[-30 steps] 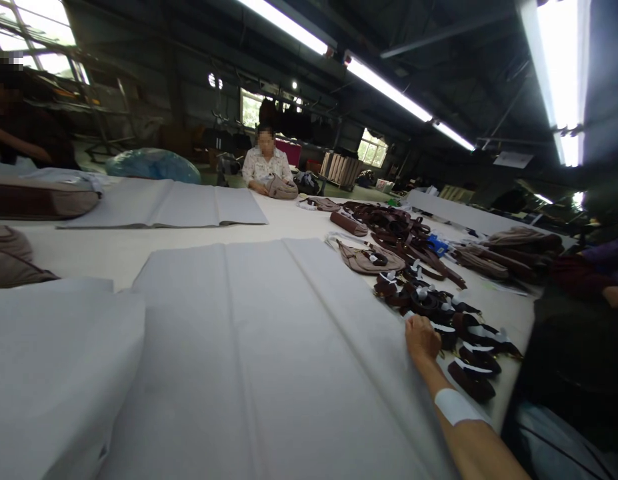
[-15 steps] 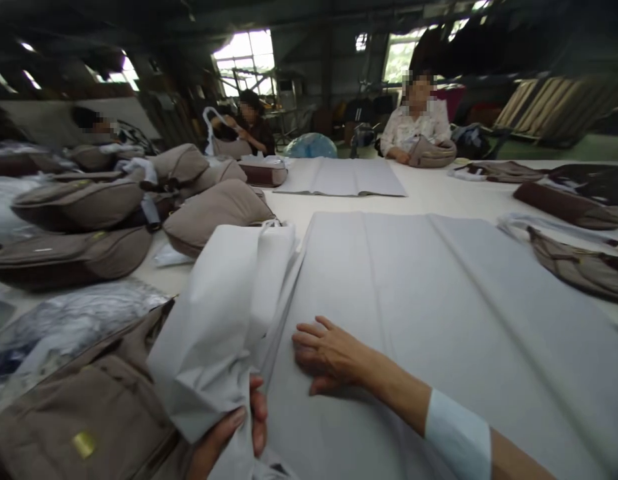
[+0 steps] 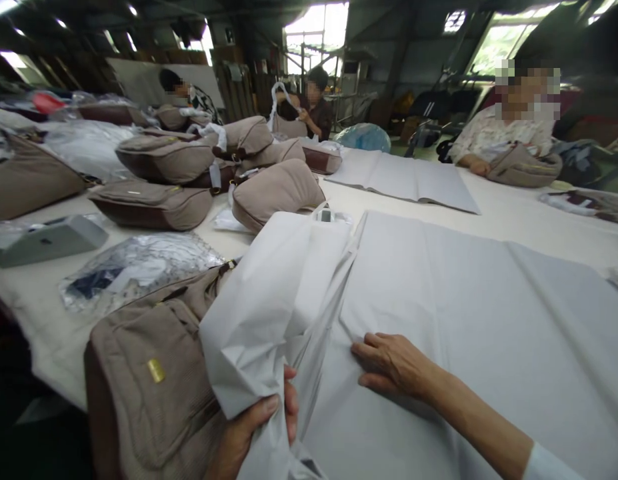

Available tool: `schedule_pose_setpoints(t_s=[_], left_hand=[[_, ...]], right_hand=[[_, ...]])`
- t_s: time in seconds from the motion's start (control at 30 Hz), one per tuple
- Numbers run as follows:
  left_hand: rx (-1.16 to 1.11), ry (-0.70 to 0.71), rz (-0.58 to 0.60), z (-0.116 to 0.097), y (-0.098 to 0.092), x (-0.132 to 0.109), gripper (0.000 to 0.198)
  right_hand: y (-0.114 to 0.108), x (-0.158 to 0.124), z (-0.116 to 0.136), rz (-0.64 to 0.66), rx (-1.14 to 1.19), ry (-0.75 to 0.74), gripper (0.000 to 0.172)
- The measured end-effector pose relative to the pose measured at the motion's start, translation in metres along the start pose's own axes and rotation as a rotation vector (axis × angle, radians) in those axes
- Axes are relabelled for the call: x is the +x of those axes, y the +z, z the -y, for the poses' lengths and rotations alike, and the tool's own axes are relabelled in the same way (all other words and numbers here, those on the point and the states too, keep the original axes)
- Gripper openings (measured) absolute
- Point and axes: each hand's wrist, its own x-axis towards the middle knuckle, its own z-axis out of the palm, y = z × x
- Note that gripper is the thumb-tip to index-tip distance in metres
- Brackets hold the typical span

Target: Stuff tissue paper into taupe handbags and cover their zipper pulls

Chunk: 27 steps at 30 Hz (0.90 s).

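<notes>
My left hand (image 3: 269,413) pinches a gathered fold of a crumpled light grey sheet (image 3: 259,307), which bulges up above the fingers. A large light grey sheet (image 3: 489,320) with long creases lies spread on the table to the right. On its left part rests my right hand (image 3: 389,363), palm down, with the fingers bent slightly and the thumb apart; it holds nothing. A brown-grey bag (image 3: 179,360) with a gold plate lies just left of the crumpled sheet, which covers its right side.
Several brown-grey bags (image 3: 163,157) are piled at the back left. Clear plastic (image 3: 143,267) and a grey stand (image 3: 53,240) lie at left. Folded sheets (image 3: 403,177) lie farther back. A person (image 3: 519,127) holds a bag across the table; others sit farther off.
The view has turned left, so things appear farther right. My left hand keeps its hold on the crumpled sheet. The fingers of my right hand have drawn closer together on the sheet.
</notes>
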Motion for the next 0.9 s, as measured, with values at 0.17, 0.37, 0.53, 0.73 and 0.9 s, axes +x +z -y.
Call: schedule_pose_setpoints(t_s=[0.17,0.37,0.53,0.73,0.9], left_hand=[[-0.044,-0.013,-0.020,-0.003,-0.011,0.000,0.039],[-0.099,-0.052,-0.020,-0.008,-0.014,0.004,0.038],[-0.112,-0.063,-0.031,-0.007,-0.017,0.007,0.037],[-0.105,-0.094,0.014,-0.022,-0.013,-0.005,0.036],[-0.050,-0.105,0.089,-0.055,0.012,0.007,0.044]], right_hand=[[0.003,0.007,-0.007,0.021,-0.016,-0.049,0.031],[-0.004,0.018,-0.003,0.077,-0.174,-0.187,0.025],[-0.007,0.025,0.004,0.069,-0.166,-0.252,0.009],[-0.009,0.008,-0.002,-0.068,0.030,-0.136,0.022],[-0.052,-0.035,0.004,-0.208,0.237,0.012,0.019]])
